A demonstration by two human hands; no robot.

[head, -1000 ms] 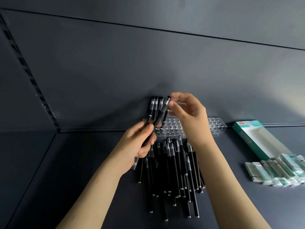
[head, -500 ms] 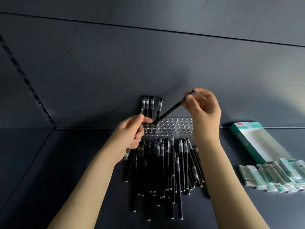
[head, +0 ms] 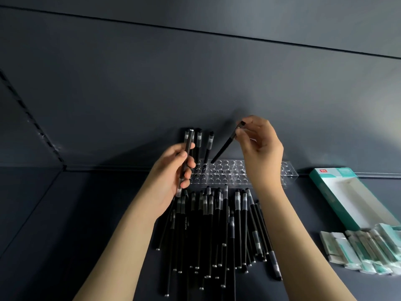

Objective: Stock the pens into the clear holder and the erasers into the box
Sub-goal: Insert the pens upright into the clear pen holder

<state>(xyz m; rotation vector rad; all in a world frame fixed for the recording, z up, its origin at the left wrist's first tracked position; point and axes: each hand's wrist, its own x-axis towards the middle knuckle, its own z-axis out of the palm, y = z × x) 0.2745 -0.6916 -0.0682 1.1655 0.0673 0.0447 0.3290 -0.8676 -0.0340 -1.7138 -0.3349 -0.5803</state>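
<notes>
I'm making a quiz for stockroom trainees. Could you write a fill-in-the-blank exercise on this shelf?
1. The right hand pinches a tilted pen over the clear ____.
2. The left hand holds another ____.
3. The erasers lie in front of the teal ____.
Missing words: holder; pen; box.

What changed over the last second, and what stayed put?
The right hand drew one pen away from the left hand, swung it rightward and lowered its tip to a back-row hole of the clear holder. The left hand keeps gripping a second pen, now raised upright. Unchanged: the standing pens, the loose pile, the erasers and the box.
</notes>
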